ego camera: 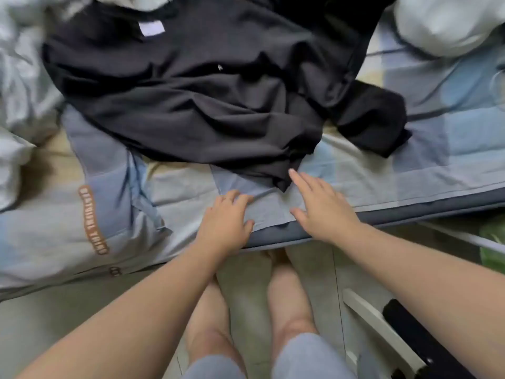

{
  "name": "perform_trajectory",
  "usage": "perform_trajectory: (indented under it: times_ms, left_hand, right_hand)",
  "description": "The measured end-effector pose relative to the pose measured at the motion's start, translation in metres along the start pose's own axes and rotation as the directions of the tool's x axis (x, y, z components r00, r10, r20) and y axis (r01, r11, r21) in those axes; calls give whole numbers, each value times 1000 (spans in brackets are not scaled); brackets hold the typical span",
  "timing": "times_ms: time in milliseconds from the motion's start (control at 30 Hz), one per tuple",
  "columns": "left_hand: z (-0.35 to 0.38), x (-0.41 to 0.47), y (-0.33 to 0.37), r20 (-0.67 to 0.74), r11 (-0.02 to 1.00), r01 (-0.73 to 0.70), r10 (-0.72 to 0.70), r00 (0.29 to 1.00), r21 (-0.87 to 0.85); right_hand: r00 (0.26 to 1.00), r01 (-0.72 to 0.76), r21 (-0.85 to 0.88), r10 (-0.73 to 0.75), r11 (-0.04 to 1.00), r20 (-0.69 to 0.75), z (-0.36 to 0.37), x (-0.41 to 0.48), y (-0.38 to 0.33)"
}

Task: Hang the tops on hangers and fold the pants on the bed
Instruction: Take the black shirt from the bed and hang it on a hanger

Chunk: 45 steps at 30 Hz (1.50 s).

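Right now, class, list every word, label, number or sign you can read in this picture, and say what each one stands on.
"BEAUTIFUL", then a second word too blurred to be sure of: brown lettering on the pale blue fabric at the bed's left.
White label on the black garment: blurred, nothing readable.
Small white mark on the same garment: too small to read.
Small brown mark below the lettering: too blurred to read.

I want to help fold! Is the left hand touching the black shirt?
Apart. Head view shows blue sheet between the left hand and the black shirt.

A home bedroom: a bed (382, 170) with patchwork sheet, strewn with clothes (191, 91).
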<state>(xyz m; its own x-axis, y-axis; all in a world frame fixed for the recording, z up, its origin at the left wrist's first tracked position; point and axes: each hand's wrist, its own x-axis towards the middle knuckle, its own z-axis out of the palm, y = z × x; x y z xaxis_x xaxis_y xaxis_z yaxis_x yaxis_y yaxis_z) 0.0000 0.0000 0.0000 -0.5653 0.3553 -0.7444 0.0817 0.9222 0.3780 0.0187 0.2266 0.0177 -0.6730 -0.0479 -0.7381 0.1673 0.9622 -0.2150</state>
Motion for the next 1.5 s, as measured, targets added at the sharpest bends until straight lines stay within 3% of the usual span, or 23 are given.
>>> perform_trajectory:
  times_ms: [167, 367, 467, 533, 667, 800, 1000, 1200, 1333, 1500]
  left_hand:
    - [26, 92, 2, -259, 974, -24, 84, 962, 225]
    - [30, 138, -11, -404, 949, -8, 142, 904, 316]
    - [20, 136, -8, -426, 971, 27, 79, 901, 236]
    - [7, 126, 2, -396, 994, 59, -17, 918, 94]
    - [-28, 84, 29, -377, 983, 47, -112, 919, -179]
    - [-89, 19, 58, -385, 931, 46, -195, 902, -363]
    - [-181, -97, 95, -418, 847, -153, -88, 904, -509]
    - [-250, -201, 122, -625, 771, -379, -32, 780, -511]
    - [-285, -247, 140, -726, 684, -525, -10, 687, -506]
    - [-319, -285, 176, -698, 554, -613, 78, 712, -563]
  right_hand:
    - [993, 104, -128, -110, 986, -46, 46, 79, 18]
    - [968, 87, -61, -99, 994, -230, 61, 122, 28]
    - [964, 78, 254, -9, 964, -265, 50, 125, 22]
    - [973, 2, 501, 114, 866, -201, 30, 118, 17]
    - [974, -21, 675, 166, 738, -151, -18, 83, 7]
    - [951, 62, 716, 177, 695, -255, -87, 20, -13]
    - [914, 235, 758, 127, 608, -386, -191, -98, -46]
    - [817, 425, 603, 1, 675, -577, -264, -206, -81]
    - [802, 510, 711, 30, 484, -596, -302, -252, -101]
    - [694, 655, 671, 75, 346, -716, -356, -292, -107]
